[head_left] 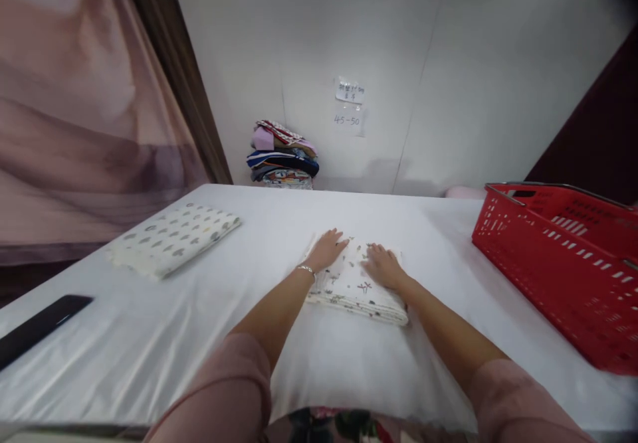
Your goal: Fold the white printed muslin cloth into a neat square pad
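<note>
A white cloth with a small print point(351, 283) lies folded into a thick rectangle on the white-covered table point(199, 337). My left hand point(326, 249) rests flat on its left side with the fingers apart, a bracelet at the wrist. Over the right side of the same cloth lies my right hand point(383, 267), palm down, fingers spread. Neither hand grips anything. The folded layers show along the cloth's near edge. To the left, another folded cloth with grey hearts point(177, 237) lies by itself.
At the right edge of the table stands a red plastic basket point(553, 277) with holes. A black flat object point(44, 327) lies at the left. Behind the table are stacked folded fabrics point(284, 157), and paper notes point(349, 105) hang on the wall. Pink curtain point(90, 97) at left.
</note>
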A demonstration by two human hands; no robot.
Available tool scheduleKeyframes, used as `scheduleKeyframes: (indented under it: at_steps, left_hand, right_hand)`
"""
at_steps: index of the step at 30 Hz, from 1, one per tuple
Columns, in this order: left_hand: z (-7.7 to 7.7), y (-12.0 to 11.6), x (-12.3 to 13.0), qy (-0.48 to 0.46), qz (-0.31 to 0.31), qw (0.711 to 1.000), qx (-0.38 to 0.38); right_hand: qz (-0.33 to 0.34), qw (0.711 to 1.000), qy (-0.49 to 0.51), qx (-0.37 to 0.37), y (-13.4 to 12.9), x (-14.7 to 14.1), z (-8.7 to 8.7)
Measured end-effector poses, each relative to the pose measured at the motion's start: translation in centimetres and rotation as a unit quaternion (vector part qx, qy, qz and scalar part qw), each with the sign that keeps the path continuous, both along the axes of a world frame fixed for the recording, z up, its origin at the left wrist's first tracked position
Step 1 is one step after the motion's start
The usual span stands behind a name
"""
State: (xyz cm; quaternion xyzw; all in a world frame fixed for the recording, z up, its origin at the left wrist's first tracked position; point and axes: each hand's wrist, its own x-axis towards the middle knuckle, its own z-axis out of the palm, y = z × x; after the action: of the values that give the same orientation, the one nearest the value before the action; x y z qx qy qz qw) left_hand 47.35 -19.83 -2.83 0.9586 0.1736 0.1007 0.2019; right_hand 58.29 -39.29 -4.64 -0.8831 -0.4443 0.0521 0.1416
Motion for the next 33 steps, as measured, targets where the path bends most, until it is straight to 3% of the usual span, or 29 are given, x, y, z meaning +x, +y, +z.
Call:
scheduleKeyframes:
  at_steps: [4, 8, 13, 20, 23, 26, 30, 33]
  left_hand:
    - [1.1, 2.5, -4.4, -0.004, 0.143, 0.987, -0.075]
    - [0.2, 2.7, -8.2, 0.051, 0.183, 0.973, -0.134]
    - [-0.2, 1.5, -8.2, 0.053, 0.184, 0.971, -0.141]
    - [-0.2, 1.6, -7.7, 0.008, 0.196, 0.956, -0.218]
    - [-0.1, 1.7, -8.9, -0.015, 0.198, 0.938, -0.283]
    - [0.0, 1.4, -10.4, -0.04, 0.195, 0.917, -0.345]
    - [-0.2, 0.7, -12.3, -0.074, 0.189, 0.89, -0.408]
    - [-0.8, 0.2, -13.3, -0.094, 0.19, 0.875, -0.436]
  right_hand:
    - [-0.107, 0.988, 0.034, 0.102, -4.2, 0.0, 0.1]
    - [-0.188, 0.952, 0.177, 0.166, -7.7, -1.7, -1.8]
    - [-0.179, 0.956, 0.159, 0.171, -6.9, -3.4, -2.6]
    - [-0.162, 0.963, 0.118, 0.181, -5.7, -0.5, -1.9]
    - [-0.133, 0.98, 0.025, 0.147, -6.2, -0.9, -1.3]
    - [-0.052, 0.981, -0.072, 0.17, -5.5, -3.3, -0.2]
    - [0.114, 0.967, -0.03, 0.225, -2.4, -7.7, 1.5]
    - [0.177, 0.955, 0.026, 0.238, 0.8, -10.4, 2.2]
